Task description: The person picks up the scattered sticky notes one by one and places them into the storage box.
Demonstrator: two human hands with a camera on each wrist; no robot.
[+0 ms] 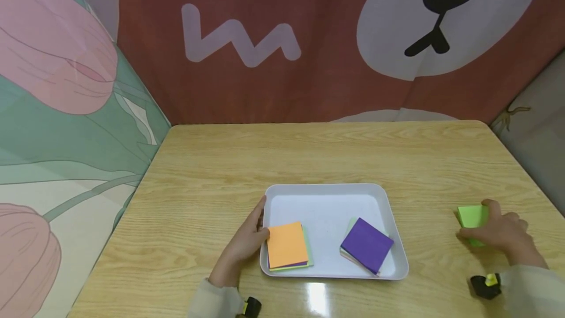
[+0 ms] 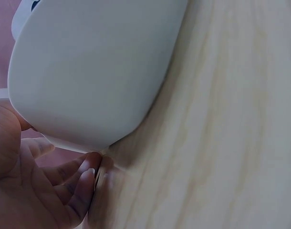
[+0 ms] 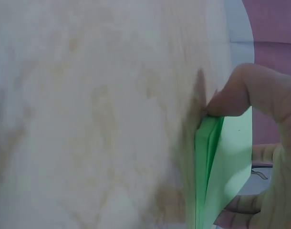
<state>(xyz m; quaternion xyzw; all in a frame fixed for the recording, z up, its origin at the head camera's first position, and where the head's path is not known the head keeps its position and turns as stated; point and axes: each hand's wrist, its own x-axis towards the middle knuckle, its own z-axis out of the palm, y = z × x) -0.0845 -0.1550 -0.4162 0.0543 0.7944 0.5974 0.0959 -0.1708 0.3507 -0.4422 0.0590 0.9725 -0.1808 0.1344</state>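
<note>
A white rectangular tray [image 1: 326,205] sits on the table with two stacks of square paper notes in it. One stack has an orange top sheet [image 1: 287,245] and lies at the tray's left; the other, topped with purple [image 1: 367,245], lies askew at the right. My left hand [image 1: 247,239] holds the tray's left side, thumb over the rim, fingers along the outer wall [image 2: 88,71]. Off to the right, my right hand [image 1: 503,229] grips a pad of green paper notes [image 1: 471,216] across its edges. From the right wrist, the green pad [image 3: 229,162] shows its layered side, thumb at one corner.
The wooden table [image 1: 212,161] extends to a printed cloth [image 1: 265,87] at the back. A floral cloth [image 1: 66,136] hangs on the left, and a grey surface [image 1: 538,126] borders the right. Both wrists wear small black devices [image 1: 485,286].
</note>
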